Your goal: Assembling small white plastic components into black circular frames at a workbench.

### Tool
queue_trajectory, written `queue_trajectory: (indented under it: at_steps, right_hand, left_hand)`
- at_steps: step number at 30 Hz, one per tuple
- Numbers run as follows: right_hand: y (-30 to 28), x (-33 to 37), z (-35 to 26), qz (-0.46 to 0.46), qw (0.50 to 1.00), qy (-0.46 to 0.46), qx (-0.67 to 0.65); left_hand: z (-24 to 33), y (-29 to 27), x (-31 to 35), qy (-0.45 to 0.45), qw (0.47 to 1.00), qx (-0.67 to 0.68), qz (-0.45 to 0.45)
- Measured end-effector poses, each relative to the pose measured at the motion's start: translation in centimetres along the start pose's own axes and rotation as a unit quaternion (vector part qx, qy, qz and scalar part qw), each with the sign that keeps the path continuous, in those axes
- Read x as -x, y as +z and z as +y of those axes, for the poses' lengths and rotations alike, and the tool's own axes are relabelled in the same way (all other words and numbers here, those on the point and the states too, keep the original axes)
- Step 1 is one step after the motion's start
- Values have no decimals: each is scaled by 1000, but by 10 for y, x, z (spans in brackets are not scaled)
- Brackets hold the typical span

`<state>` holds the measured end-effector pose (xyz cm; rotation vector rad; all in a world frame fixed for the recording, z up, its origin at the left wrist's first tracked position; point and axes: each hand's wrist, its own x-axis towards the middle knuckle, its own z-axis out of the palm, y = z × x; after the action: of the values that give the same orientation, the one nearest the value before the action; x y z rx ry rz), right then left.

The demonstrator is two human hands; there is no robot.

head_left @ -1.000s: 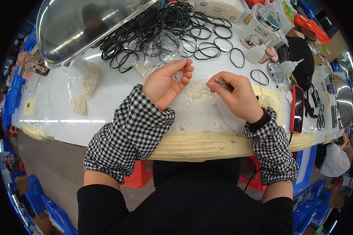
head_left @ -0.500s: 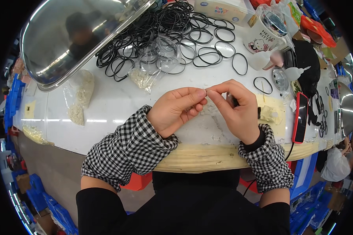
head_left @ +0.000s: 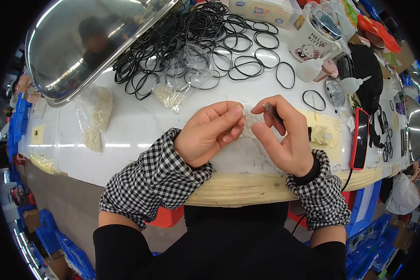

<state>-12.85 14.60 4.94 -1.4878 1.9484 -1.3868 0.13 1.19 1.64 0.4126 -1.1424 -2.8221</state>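
Note:
My left hand (head_left: 212,131) is closed in a pinch, thumb against forefinger, over the near middle of the table. What it pinches, if anything, is too small to make out. To its right, my right hand (head_left: 287,140) has thumb and forefinger parted, while its other fingers curl round a small dark grey, shiny piece (head_left: 273,113) whose kind I cannot tell. Pale crumbs (head_left: 250,129) lie on the white tabletop between the hands. Beyond them, a clear bag of small pale bits (head_left: 169,94) rests against a heap of black rubber rings (head_left: 182,37).
A large shiny metal tray (head_left: 79,51) tilts at the far left, with a bag of pale bits (head_left: 98,116) below it. A white mug (head_left: 310,42), squeeze bottle (head_left: 351,85) and red-cased phone (head_left: 360,140) stand or lie on the right. The table's wooden edge (head_left: 242,189) runs before me.
My right hand has drawn away from the left, its thumb and forefinger opening. The dark piece in its fingers now shows more. My left hand keeps its pinch nearly in place.

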Motion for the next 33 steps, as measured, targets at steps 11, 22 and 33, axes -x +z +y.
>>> queue_trajectory:
  at_steps: [11,22,33]
  right_hand:
    - [12,7,5,0,998,-15,66]
    - [12,8,3,-2,996,-27,90]
    - [10,7,2,-3,993,-55,106]
  left_hand:
    - [-5,3,1,16,995,51,-82]
    - [-6,4,1,21,994,40,-95]
    - [-2,2,2,16,992,10,-127]
